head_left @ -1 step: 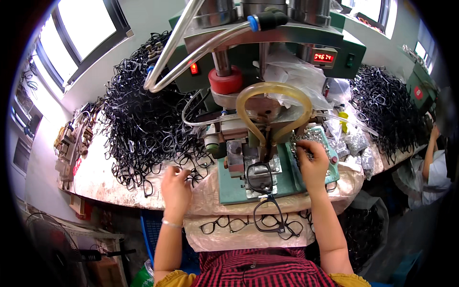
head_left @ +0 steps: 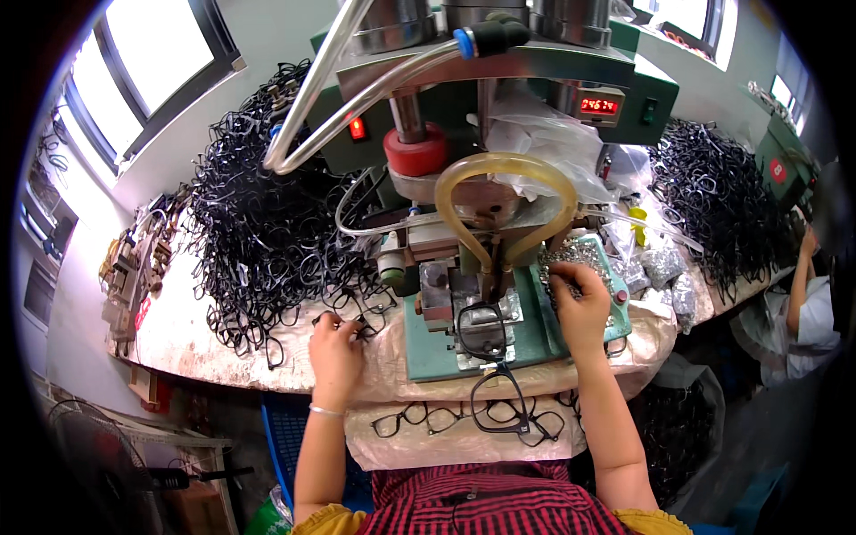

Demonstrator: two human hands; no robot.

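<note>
1. Since the earlier frame, the left hand [head_left: 337, 352] has shifted slightly, its fingers drawn closer together; the right hand [head_left: 581, 308] is almost where it was, right of the press [head_left: 553, 67].
2. The left hand is half curled, left of the press, its fingertips at black frame pieces on the near edge of the left heap of eyeglass frames [head_left: 267, 205] — whether it grips one, I cannot tell.
3. The right hand is bent, fingertips down among small metal parts [head_left: 580, 254] in a green tray [head_left: 618, 325]; I cannot tell whether anything is pinched.
4. A black glasses frame [head_left: 496, 366] sits at the front of the press, one rim over its base, the other hanging nearer the person.
5. More black glasses [head_left: 385, 434] lie in a row in front of the press.
6. A yellowish hose loop [head_left: 568, 192] stands before the press head and partly hides it — a clear plastic bag [head_left: 544, 143] is bunched behind.
7. Well right of the press is another heap of frames [head_left: 713, 196].
</note>
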